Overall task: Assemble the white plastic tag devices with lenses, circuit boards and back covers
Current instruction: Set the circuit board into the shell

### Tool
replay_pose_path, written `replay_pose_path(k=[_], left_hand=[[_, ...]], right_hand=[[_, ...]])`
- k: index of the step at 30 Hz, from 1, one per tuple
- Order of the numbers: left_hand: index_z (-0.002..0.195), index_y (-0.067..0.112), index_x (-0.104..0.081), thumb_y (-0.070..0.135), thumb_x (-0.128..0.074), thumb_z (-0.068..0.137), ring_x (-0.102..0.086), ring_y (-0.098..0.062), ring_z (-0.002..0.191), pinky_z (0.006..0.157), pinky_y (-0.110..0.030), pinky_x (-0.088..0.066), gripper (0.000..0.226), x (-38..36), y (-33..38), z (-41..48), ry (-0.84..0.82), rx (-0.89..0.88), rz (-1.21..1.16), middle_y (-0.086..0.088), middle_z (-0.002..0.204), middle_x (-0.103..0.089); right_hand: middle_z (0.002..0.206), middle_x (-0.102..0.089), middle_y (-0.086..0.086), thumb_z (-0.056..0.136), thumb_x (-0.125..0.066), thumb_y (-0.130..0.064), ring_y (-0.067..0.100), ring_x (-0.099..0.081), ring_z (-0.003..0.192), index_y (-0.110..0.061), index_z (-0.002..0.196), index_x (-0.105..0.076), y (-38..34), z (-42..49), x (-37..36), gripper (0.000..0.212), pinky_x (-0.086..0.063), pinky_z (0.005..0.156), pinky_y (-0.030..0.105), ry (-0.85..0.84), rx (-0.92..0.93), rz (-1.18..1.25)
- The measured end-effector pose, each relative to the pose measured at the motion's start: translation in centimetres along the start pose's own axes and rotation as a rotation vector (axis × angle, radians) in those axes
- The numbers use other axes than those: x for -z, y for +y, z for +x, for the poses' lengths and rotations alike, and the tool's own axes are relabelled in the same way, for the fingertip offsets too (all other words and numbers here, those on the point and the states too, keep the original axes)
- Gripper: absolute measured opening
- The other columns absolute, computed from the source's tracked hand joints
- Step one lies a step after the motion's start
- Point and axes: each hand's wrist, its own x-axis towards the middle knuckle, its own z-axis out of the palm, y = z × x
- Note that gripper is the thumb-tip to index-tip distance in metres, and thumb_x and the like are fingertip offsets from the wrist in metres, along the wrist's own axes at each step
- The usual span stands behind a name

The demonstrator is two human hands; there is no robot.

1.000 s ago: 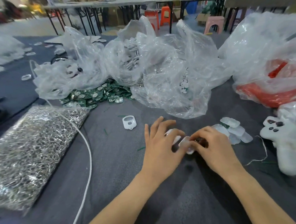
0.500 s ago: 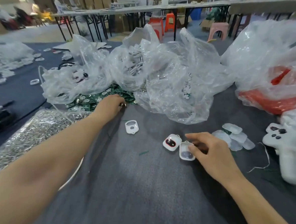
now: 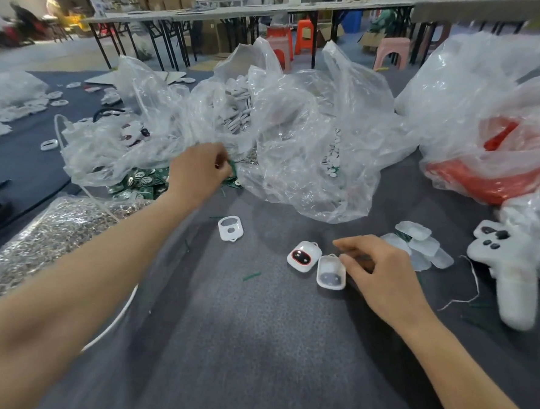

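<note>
1. Our left hand [image 3: 197, 171] pinches a green circuit board [image 3: 232, 172] at the board pile [image 3: 141, 183], well beyond and left of the open shell [image 3: 330, 273]. Our right hand [image 3: 380, 270] sets curled fingers at that shell's rim; whether it truly grips, we cannot tell
2. The risks, as we judge them: the thin pinch drags neighbouring boards along or drops the board short of the shell, or a loosely held shell skids into the finished tag [image 3: 303, 256] just left of it
3. Half a second earlier the left hand lay lower on the pile, while the right hand stays put
</note>
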Motion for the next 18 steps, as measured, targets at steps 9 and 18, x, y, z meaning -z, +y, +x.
replay_pose_path(k=[9,18], left_hand=[[0.084,0.010,-0.066,-0.005,-0.056,0.091,-0.069,-0.013,0.056,0.057,-0.021,-0.053,0.019,-1.3,13.6,-11.1,-0.279,0.394,-1.290,0.001,0.065,-0.071],[0.086,0.004,-0.066,-0.005,-0.056,0.091,-0.072,-0.016,0.063,0.058,-0.018,-0.054,0.014,-2.0,14.0,-12.8,-0.346,0.428,-1.506,-0.006,0.072,-0.074]], right_hand=[[0.079,-0.072,0.005,0.092,-0.057,-0.012,0.013,-0.065,0.060,-0.009,0.101,-0.068,-1.1,0.4,1.5,0.015,-0.054,0.057,0.021,0.111,-0.134,0.620],[0.080,-0.074,0.006,0.085,-0.066,0.000,0.015,-0.068,0.066,-0.007,0.089,-0.071,-1.5,0.5,1.4,0.010,-0.055,0.062,0.020,0.024,-0.128,0.609]])
